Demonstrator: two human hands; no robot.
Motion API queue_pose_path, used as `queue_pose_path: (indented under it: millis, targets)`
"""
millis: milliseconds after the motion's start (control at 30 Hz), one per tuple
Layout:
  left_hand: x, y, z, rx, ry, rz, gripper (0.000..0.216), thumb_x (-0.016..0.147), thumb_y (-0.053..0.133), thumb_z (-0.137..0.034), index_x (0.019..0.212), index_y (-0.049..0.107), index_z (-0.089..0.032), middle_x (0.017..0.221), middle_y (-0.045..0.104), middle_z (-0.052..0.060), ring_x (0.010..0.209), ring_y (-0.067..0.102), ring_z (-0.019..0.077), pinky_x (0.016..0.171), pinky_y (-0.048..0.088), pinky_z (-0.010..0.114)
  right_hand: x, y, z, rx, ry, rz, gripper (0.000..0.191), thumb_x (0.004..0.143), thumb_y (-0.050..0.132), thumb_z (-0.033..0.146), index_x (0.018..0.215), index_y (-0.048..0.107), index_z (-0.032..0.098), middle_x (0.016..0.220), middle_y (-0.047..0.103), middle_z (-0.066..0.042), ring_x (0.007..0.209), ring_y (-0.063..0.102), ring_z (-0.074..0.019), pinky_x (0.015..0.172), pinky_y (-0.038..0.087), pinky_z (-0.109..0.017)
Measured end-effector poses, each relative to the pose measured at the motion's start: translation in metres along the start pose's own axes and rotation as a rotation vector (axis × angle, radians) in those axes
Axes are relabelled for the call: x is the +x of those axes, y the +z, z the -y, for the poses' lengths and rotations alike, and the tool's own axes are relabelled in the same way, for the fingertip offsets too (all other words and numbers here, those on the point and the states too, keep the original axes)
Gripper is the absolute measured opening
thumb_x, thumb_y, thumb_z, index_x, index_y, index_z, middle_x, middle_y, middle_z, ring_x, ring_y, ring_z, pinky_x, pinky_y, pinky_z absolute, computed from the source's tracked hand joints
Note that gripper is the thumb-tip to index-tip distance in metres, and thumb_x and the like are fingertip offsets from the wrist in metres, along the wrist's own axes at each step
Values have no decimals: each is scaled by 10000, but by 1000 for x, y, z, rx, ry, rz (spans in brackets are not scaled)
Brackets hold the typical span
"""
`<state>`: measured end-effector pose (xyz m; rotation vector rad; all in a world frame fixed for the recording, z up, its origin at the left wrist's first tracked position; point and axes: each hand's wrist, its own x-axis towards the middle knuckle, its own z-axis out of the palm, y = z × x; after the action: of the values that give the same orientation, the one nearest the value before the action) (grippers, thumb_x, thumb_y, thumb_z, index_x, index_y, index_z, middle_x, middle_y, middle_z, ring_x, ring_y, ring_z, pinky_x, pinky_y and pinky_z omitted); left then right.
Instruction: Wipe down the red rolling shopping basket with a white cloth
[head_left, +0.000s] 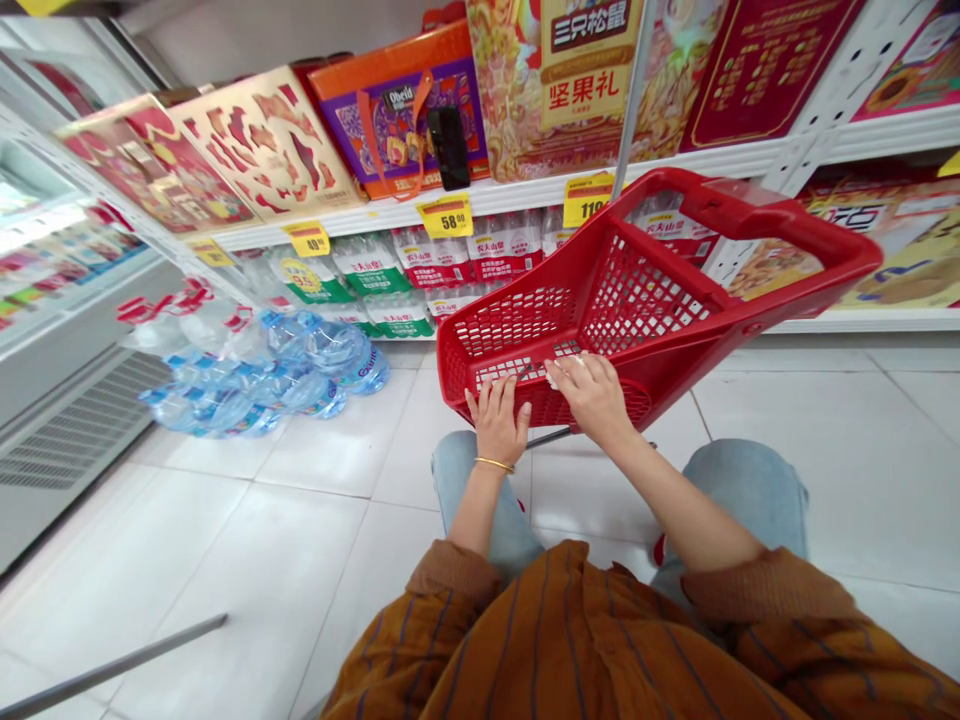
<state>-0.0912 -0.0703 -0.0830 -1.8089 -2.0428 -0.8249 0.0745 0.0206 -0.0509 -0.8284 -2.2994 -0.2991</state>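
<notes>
A red plastic shopping basket (645,300) lies tilted on the white tile floor in front of my knees, its open side facing up and away. My left hand (497,418) rests on the basket's near mesh wall, fingers bent over the edge. A gold bangle circles that wrist. My right hand (592,395) presses on the same wall just to the right, fingers curled around a small white thing (559,372) that I cannot make out. The basket looks empty inside.
A shelf (525,190) ahead holds gift boxes above yellow price tags and bottled water (435,262) below. Large blue-capped water jugs (262,375) lie piled on the floor at left. A white freezer cabinet (67,400) runs along the left. A metal bar (112,665) crosses the lower left.
</notes>
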Motion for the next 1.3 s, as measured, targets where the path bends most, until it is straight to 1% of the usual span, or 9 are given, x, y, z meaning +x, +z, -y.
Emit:
queue_pose_path:
  millis: [133, 233, 367, 533, 700, 867, 1000, 1167, 1300]
  targets:
    - [5, 4, -24, 23, 70, 31, 539, 957, 352, -362, 1440, 351, -124, 1477, 418, 130, 1433, 228, 258, 1180, 90, 488, 2, 0, 6, -36, -10, 5, 347, 927, 471, 161, 1253, 582, 204, 1365, 544, -87, 1126, 483, -268, 1007, 344, -440]
    - [8, 15, -36, 6, 80, 51, 542, 958, 346, -358, 1431, 358, -93, 1452, 447, 145, 1411, 279, 254, 1172, 146, 460, -1, 1, 4, -42, -65, 20, 350, 929, 476, 189, 1265, 572, 197, 1329, 571, -74, 1143, 470, -278, 1031, 333, -450]
    - [6, 26, -31, 21, 98, 15, 495, 959, 361, -357, 1385, 446, -121, 1364, 544, 129, 1355, 380, 242, 1166, 156, 416, -6, 5, -7, -30, -113, -3, 377, 932, 479, 200, 1301, 547, 239, 1166, 648, -52, 1115, 495, -245, 1063, 317, -427]
    - [6, 24, -21, 24, 185, 37, 473, 967, 348, -358, 1385, 457, -165, 1349, 566, 84, 1326, 416, 199, 1157, 164, 349, -9, 4, -23, -49, -196, -55, 398, 919, 514, 186, 1312, 538, 244, 1129, 656, -53, 1130, 486, -222, 1090, 314, -415]
    - [10, 23, -22, -2, 163, 38, 473, 969, 349, -366, 1391, 451, -177, 1344, 569, 79, 1318, 422, 203, 1150, 176, 352, -11, -3, -42, -52, -125, -42, 374, 927, 512, 186, 1290, 554, 261, 1103, 666, -45, 1137, 490, -212, 1126, 285, -466]
    - [11, 22, -24, -37, 143, 35, 472, 969, 355, -371, 1380, 459, -163, 1329, 576, 84, 1304, 428, 211, 1146, 183, 362, -11, -14, -58, -57, -95, -42, 329, 936, 490, 177, 1244, 588, 238, 1100, 670, -47, 1124, 507, -211, 1104, 334, -448]
    - [11, 22, -30, -45, 103, 34, 471, 961, 376, -378, 1371, 463, -164, 1318, 575, 96, 1311, 415, 220, 1148, 185, 385, -8, -18, -47, -88, -60, -29, 311, 942, 455, 168, 1207, 612, 201, 1157, 653, -66, 1128, 501, -231, 1087, 353, -440]
    - [10, 25, -33, -54, 88, 29, 462, 959, 378, -382, 1340, 488, -143, 1317, 568, 122, 1319, 409, 230, 1153, 187, 402, -2, -9, -16, -37, -192, 46, 333, 940, 447, 173, 1240, 590, 187, 1277, 601, -62, 1163, 479, -246, 1073, 350, -424]
    - [10, 24, -29, -43, 99, 41, 440, 961, 382, -367, 1315, 510, -137, 1309, 580, 123, 1304, 433, 227, 1142, 220, 403, 3, -1, -9, -31, -189, 27, 337, 930, 475, 176, 1248, 587, 177, 1171, 655, -80, 1076, 510, -239, 1007, 371, -408]
